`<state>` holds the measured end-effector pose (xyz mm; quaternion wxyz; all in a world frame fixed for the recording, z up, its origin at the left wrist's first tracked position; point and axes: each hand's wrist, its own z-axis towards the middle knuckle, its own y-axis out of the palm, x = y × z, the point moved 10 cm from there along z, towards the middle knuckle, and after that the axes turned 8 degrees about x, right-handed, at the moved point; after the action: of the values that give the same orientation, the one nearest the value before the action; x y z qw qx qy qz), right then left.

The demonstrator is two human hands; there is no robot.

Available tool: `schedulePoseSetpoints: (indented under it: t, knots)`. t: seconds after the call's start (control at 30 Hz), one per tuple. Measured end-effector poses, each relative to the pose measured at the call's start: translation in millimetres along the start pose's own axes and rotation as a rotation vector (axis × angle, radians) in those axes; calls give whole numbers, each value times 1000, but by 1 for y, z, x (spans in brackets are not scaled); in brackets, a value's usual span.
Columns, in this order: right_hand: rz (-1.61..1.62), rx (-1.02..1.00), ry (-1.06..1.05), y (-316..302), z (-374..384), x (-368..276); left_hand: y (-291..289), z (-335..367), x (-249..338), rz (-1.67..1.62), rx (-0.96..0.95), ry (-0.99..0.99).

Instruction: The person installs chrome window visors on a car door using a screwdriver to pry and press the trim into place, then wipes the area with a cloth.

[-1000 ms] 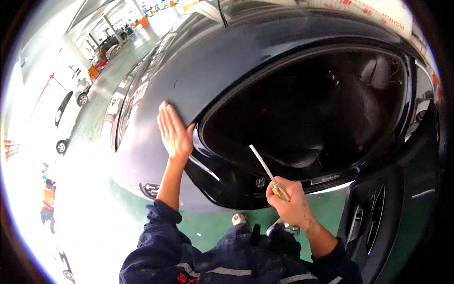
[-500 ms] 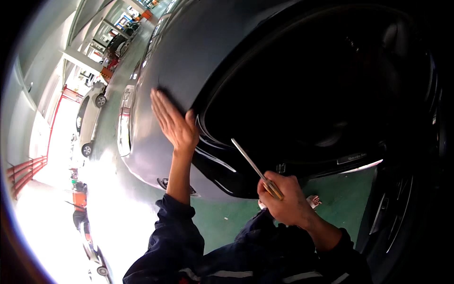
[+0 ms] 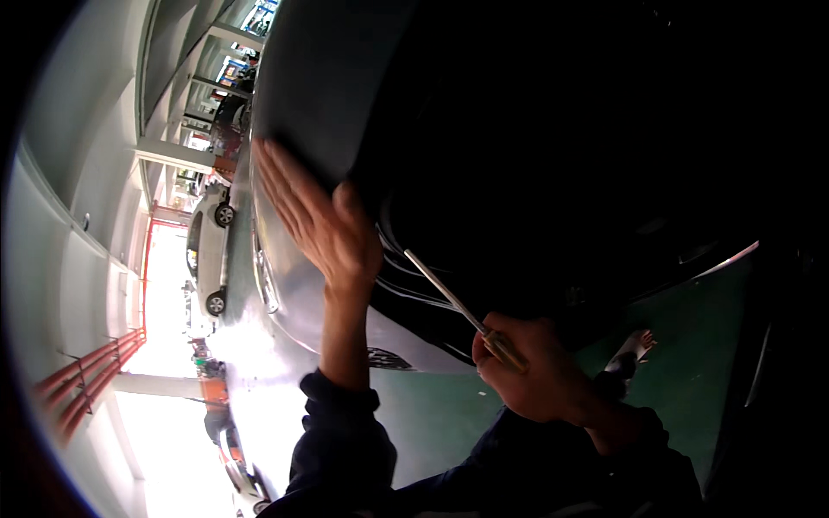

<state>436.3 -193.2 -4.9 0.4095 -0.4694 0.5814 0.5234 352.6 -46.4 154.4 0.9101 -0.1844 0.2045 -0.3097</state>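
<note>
My left hand [image 3: 324,229] lies flat against the grey body panel of a car [image 3: 324,95], its fingers stretched out toward the far left. My right hand [image 3: 522,367] is wrapped around the amber handle of a screwdriver [image 3: 449,298]. The long metal shaft of this tool points up and left, toward the dark opening's lower edge, close to my left wrist. Deep shadow hides the inside of the opening, and I cannot tell whether the tip touches anything.
Green floor [image 3: 682,380] shows below the car, with a foot [image 3: 641,343] on it at the right. To the left a white car [image 3: 207,250] is parked near red pipes [image 3: 95,380] on the wall. Bright daylight washes out the lower left.
The view has shifted, and the scene looks darker. My left hand stays flat on the panel, with my right hand still around the screwdriver; its tip appears closer to my left wrist.
</note>
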Motion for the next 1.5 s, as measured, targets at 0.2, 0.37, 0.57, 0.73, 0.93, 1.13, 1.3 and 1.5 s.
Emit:
schedulePoseSetpoints:
  t: [0.2,0.37,0.57,0.73,0.93,1.13,1.3,1.5]
  knots:
    - [55,11,-135,12,10,-5,-18,-77,-62,26,22,-143]
    - [70,-19,-91,18,17,4,7,-1,0,-8,28,57]
    - [98,13,-163,20,17,-4,-4,-36,-22,59,-29,6]
    - [102,-36,-108,23,19,6,-6,-62,-32,94,-1,-5]
    - [102,2,-152,26,20,10,9,-1,5,81,51,79]
    - [161,1,-135,28,19,16,-3,-42,-15,-1,10,-10]
    - [96,-18,-121,28,16,14,-10,-76,-34,38,22,-10]
    - [190,-19,-124,32,19,17,-6,-67,-34,52,87,22]
